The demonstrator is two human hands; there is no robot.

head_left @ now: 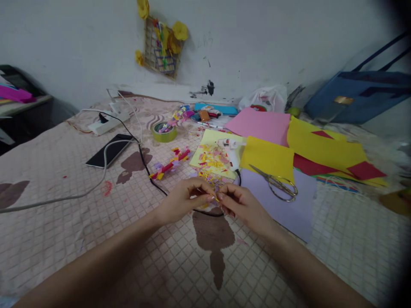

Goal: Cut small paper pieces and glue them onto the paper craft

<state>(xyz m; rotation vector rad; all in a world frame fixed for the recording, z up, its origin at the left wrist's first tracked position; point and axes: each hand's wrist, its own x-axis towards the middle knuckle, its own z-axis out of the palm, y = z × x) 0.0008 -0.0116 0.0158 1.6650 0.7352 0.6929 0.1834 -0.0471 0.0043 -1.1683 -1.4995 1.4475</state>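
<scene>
yellow scrap [217, 199], lavender sheet [302, 205], pink sheet [260, 125], red stick [170, 166], white glue gun [233, 157], grid-patterned tablecloth [180, 261]

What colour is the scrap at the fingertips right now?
The scrap is yellow; it shows in the head view, the only one.

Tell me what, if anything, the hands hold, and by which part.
A small yellow piece, held in the fingertips of the left hand and the right hand; it is too small here to tell which part each grips.
</scene>
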